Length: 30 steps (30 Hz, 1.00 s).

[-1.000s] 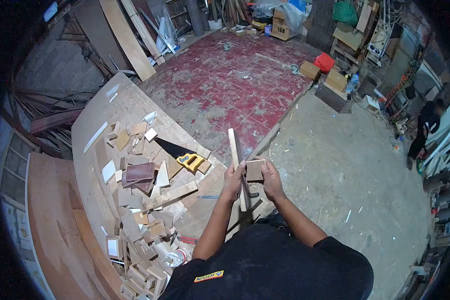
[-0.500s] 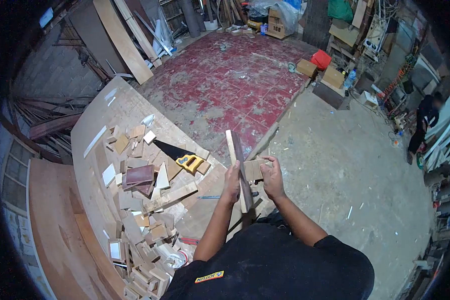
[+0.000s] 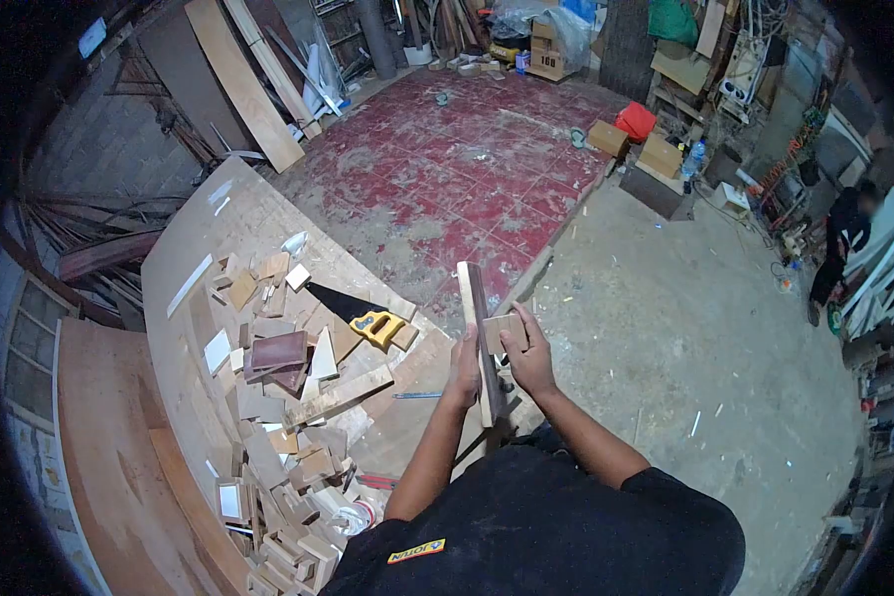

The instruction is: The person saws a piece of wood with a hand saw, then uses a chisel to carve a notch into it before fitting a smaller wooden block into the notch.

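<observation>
My left hand (image 3: pixel 464 373) is closed round a long wooden strip (image 3: pixel 471 298), which has a pale edge and a dark brown face and stands nearly upright in front of my body. In my right hand (image 3: pixel 530 362) is a small flat wooden block (image 3: pixel 503 328), gripped between thumb and fingers. The block's left end meets the dark face of the strip, or lies very close to it; actual contact I cannot make out. Part of the block is covered by the right thumb and fingers.
On the workbench (image 3: pixel 293 223) to the left lie a handsaw with a yellow handle (image 3: pixel 377 327), a blue pencil-like stick (image 3: pixel 418 395) and a heap of wood offcuts (image 3: pixel 278 350). A person (image 3: pixel 842 248) is at the far right. Cardboard boxes (image 3: pixel 660 156) stand beyond the concrete floor.
My right hand has shifted slightly left and its fingers now cover more of the block. The strip has turned a little more upright in my left hand.
</observation>
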### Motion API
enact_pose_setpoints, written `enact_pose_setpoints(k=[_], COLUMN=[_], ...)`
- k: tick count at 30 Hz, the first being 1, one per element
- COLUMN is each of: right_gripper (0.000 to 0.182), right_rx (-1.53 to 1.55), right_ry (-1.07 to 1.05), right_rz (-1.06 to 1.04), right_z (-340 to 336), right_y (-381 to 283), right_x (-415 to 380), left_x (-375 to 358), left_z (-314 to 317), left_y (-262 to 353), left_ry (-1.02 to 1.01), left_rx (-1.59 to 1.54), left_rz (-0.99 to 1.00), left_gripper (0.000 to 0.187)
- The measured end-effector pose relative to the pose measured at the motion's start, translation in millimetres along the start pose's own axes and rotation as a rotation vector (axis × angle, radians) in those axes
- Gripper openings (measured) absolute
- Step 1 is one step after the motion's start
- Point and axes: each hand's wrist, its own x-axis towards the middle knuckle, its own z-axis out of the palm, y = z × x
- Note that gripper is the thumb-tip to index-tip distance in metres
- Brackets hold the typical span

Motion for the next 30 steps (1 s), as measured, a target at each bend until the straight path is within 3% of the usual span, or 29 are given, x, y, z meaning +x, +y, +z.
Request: enact_pose_setpoints(k=[3, 5, 11, 30], right_gripper=[0.038, 0.040, 0.041, 0.047], right_rx=[-0.095, 0.115, 0.199, 0.186], right_ry=[-0.011, 0.022, 0.170, 0.141], right_rz=[-0.043, 0.075, 0.091, 0.113], right_z=[0.1, 3.7, 7.0, 14.8], right_y=[11.7, 27.9, 21.7, 25.4], right_x=[4.5, 5.9, 18.3, 25.1], left_x=[-0.3, -3.6, 1.6, 9.3], left_z=[1.6, 7.2, 8.0, 0.2], left_y=[1.3, 7.1, -5.4, -9.3], left_ry=[-0.032, -0.013, -0.023, 0.003], left_rx=[0.041, 0.011, 0.093, 0.054], left_rz=[0.046, 0.019, 0.032, -0.007], left_gripper=[0.052, 0.051, 0.047, 0.046])
